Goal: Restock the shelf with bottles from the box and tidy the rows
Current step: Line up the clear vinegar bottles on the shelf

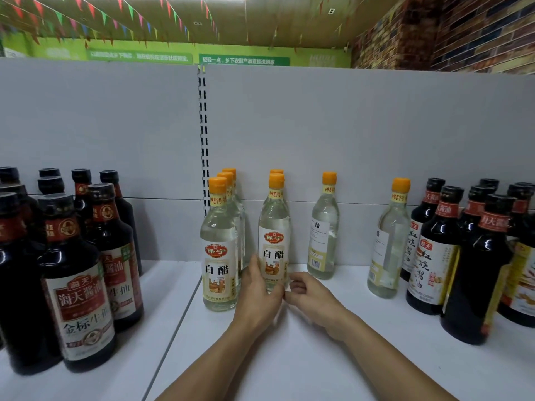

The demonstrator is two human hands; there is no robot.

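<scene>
Clear white-vinegar bottles with orange caps stand on the white shelf (289,357). A row of three (218,256) stands at the left. In the middle is a front bottle (273,227) with another directly behind it. My left hand (257,293) wraps around the lower left side of that front bottle. My right hand (309,296) sits at its lower right base, fingers curled against it. Two more vinegar bottles (322,227) (388,241) stand apart to the right, labels turned away.
Dark soy-sauce bottles (78,270) crowd the left shelf section, and more dark bottles (474,256) fill the right. A grey back panel (347,140) closes off the rear. The box is not in view.
</scene>
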